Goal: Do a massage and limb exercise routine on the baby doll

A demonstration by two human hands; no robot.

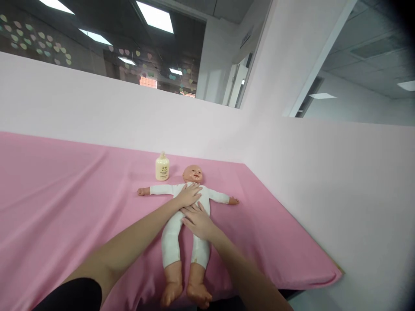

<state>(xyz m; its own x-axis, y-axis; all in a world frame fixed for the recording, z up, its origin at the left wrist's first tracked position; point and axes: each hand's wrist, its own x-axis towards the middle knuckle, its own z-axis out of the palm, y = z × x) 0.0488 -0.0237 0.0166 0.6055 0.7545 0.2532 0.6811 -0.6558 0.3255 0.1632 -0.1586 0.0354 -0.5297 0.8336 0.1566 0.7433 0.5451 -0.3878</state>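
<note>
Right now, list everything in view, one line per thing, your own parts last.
doll: one, white suit, lying face up on the sheet, arms spread.
bottle: one, cream, upright on the sheet beside the doll's head.
sheet: one, pink, covering the surface under the doll.
walls: pale pink, behind and to the right of the sheet.
ceiling lights: several, white, lit overhead.
heart stickers: many, pastel, on the glass at upper left.
left hand: one, bare, flat on the doll's chest.
right hand: one, bare, flat on the doll's belly.
</note>
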